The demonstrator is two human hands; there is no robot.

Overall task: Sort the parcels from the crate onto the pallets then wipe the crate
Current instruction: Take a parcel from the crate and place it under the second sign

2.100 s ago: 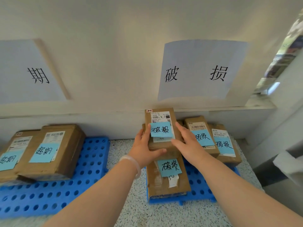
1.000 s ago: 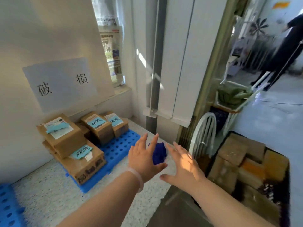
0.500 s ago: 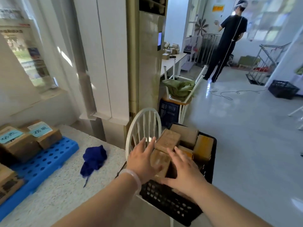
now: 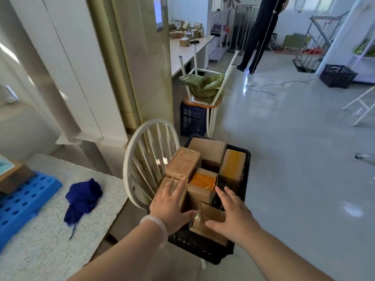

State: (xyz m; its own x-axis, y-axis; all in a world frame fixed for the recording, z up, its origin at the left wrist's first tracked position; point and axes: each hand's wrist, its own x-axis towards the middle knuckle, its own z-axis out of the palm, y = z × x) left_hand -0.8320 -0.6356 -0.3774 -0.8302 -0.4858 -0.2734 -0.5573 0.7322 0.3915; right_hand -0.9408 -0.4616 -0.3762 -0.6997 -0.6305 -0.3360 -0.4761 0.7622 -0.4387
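Black crate [image 4: 203, 250] of brown parcels [image 4: 183, 165] on a white chair [image 4: 129, 159], right of the desk [image 4: 40, 250]. Left hand [image 4: 170, 203] and right hand [image 4: 233, 218] flank the nearest parcel [image 4: 210, 214], fingers spread and released; contact unclear. A blue cloth [image 4: 83, 195] lies on the desk, right of the blue pallet [image 4: 24, 201].

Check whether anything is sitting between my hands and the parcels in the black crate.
Nothing visible. The left hand and right hand are spread just over the black crate, flanking a small brown parcel at its near end. The white chair back stands beside the crate, not between.
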